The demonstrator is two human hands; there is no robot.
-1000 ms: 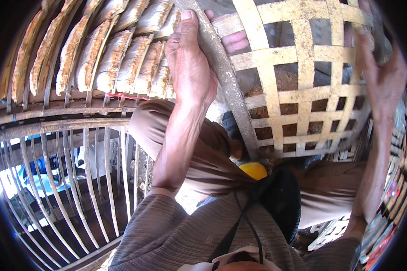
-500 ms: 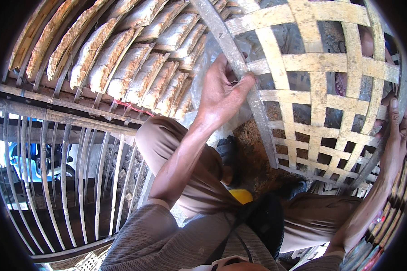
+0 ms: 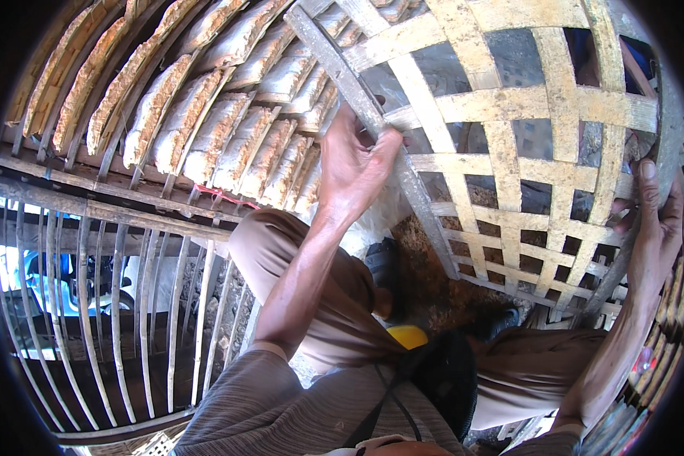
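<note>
Woven bamboo tray [image 3: 509,152], pale yellow strips in open lattice with grey rim, held up at centre-right, tilted over person's lap. Far left: slatted rack [image 3: 91,197] loaded with rows of dried fish [image 3: 205,129], touching tray's left rim. Near left: empty bamboo slat frame [image 3: 91,319]. Yellow object [image 3: 409,336] at lap. Left hand [image 3: 353,163] curled around tray's left rim, fingers closed over it. Right hand [image 3: 657,224] wrapped on right rim, thumb up.
</note>
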